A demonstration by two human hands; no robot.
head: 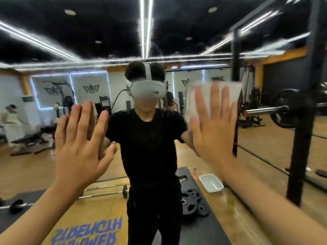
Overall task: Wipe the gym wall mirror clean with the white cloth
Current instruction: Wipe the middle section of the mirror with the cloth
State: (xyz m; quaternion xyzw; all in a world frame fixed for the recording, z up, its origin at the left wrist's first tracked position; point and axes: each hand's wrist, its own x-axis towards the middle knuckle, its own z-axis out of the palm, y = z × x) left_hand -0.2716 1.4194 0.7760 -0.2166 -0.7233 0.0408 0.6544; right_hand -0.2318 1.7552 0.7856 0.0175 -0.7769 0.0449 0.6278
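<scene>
Head view | right hand [212,128] flat, fingers spread, presses white cloth [203,85] against gym wall mirror [159,41], right of centre | left hand [79,144] open, fingers straight, also on mirror | likely mid-wipe; cleaned share indiscernible

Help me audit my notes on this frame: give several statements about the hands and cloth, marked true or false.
1. The right hand presses the white cloth flat against the gym wall mirror. True.
2. The left hand holds a spray bottle. False: it is empty, fingers straight.
3. The cloth is bunched into a ball. False: it lies spread under the hand.
4. A pale rectangular plastic tray lies on the floor. True.
</scene>
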